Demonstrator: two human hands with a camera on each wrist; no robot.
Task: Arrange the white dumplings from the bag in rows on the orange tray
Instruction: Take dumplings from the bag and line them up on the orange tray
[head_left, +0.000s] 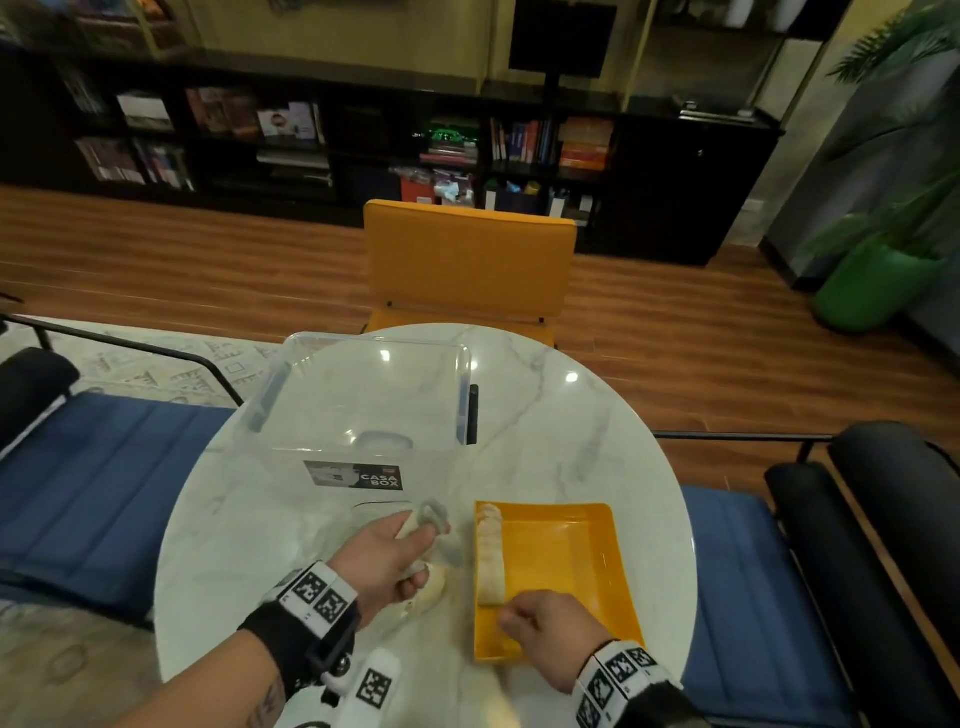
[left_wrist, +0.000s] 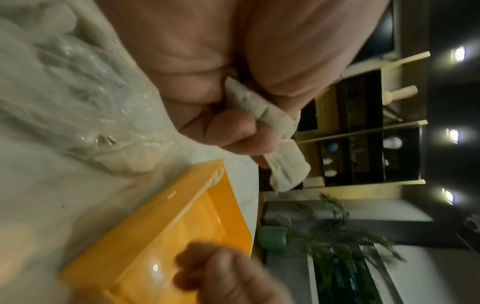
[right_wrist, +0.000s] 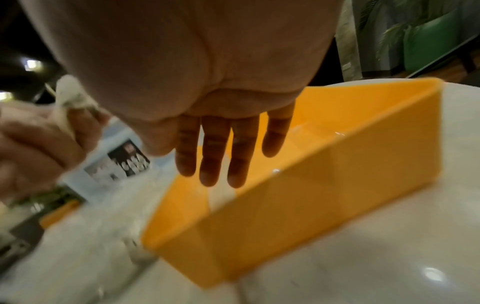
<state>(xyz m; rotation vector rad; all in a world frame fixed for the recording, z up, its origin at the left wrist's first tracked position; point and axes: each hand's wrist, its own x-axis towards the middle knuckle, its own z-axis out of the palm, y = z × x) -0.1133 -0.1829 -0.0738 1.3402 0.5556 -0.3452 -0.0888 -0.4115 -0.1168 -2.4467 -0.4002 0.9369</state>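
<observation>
Left hand: the left hand (head_left: 387, 558) has its fingers curled round a white dumpling (left_wrist: 262, 109), which sticks out past the fingertips; it hangs over the bag, just left of the tray.
Right hand: the right hand (head_left: 553, 626) is held over the tray's near left corner with fingers (right_wrist: 215, 152) straight, a little spread and pointing down; it holds nothing.
Bag: the clear bag (left_wrist: 64, 86) lies crumpled on the table under and left of the left hand, with more dumplings showing through it.
Loose dumpling: one pale piece (head_left: 434, 587) lies on the table just near of the left hand, between bag and tray; whether it is inside the plastic cannot be told.
Tray: the tray (head_left: 597, 566) sits on the near right of the table.
Row: a single row (head_left: 491, 558) of dumplings runs near to far along the tray's left wall, its near end just beside the right fingertips.
Box: a clear box (head_left: 363, 410) labelled CASA BOX stands far of the bag, left of centre.
Table: a round white marble table (head_left: 571, 426).
Chairs: an orange chair (head_left: 467, 260) at the far side; blue seats (head_left: 104, 467) left and right.
Further off: dark shelves (head_left: 311, 135) and a green pot (head_left: 872, 286) far right.
</observation>
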